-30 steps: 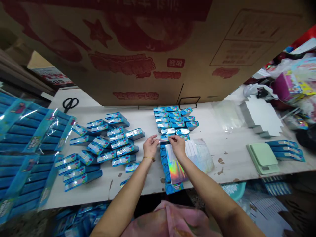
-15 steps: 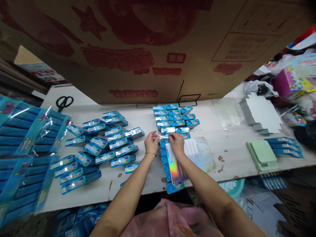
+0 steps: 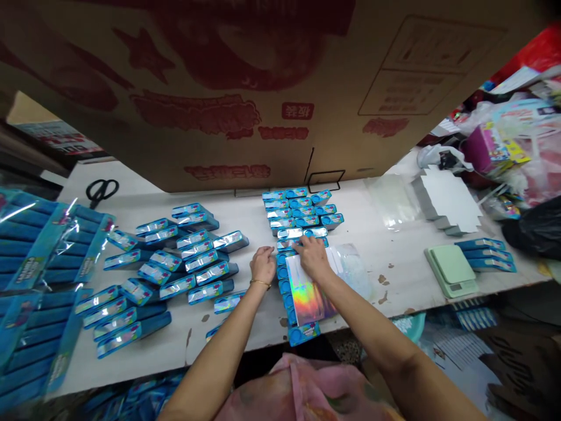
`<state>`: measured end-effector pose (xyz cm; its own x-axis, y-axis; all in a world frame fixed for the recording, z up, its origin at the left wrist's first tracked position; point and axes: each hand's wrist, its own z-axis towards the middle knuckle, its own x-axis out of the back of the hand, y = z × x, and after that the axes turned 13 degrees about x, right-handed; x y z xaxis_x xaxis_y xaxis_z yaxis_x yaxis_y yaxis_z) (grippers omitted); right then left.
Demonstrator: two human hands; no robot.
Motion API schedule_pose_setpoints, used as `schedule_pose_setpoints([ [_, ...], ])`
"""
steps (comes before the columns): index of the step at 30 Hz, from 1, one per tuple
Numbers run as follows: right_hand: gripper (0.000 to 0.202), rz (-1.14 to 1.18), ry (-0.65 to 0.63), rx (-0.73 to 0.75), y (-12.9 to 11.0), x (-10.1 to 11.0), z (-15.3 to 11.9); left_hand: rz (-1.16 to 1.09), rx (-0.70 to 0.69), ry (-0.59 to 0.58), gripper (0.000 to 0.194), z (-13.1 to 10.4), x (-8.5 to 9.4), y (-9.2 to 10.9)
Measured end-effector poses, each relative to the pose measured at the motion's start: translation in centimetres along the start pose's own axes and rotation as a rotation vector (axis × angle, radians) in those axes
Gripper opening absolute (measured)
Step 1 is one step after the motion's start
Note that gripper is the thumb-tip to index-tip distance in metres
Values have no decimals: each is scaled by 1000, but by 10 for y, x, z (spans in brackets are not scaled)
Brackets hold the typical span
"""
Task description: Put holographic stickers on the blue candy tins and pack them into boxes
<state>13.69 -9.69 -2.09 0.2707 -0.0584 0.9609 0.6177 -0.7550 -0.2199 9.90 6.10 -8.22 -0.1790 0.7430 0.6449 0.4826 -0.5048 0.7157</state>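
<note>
The desk (image 3: 403, 257) is lit softly and fairly evenly, while the near face of the tall carton (image 3: 333, 82) is left in dull shade. Rainbow glare is thrown off the silvery sheet (image 3: 302, 298), and white streaks are reflected by the clear wrapping (image 3: 44, 257) at far left. Small print on the blue boxes (image 3: 214, 272) is blurred. The outer edges are visibly stretched.

Carton (image 3: 245, 152) blocking ahead, blue boxes (image 3: 205, 291) left, open tabletop (image 3: 403, 254) right

Left hand (image 3: 263, 266) has dropped back a touch toward the body, while the right hand's (image 3: 312, 257) pinch has fanned out over the blue boxes (image 3: 287, 244) beneath it.
</note>
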Motion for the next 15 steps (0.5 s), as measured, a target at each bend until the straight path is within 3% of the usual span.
schedule_pose_setpoints([
  [3,35,105,146,-92,18,6,-11,-21,-60,61,30,-6,7,3],
  [6,36,210,244,-7,25,9,-12,-50,-97,88,33,-10,9,7],
  [10,33,254,182,138,18,6,9,-47,-121,94,32,-8,5,11],
  [15,25,224,91,194,16,-1,36,-48,-143,-6,39,-2,2,14],
])
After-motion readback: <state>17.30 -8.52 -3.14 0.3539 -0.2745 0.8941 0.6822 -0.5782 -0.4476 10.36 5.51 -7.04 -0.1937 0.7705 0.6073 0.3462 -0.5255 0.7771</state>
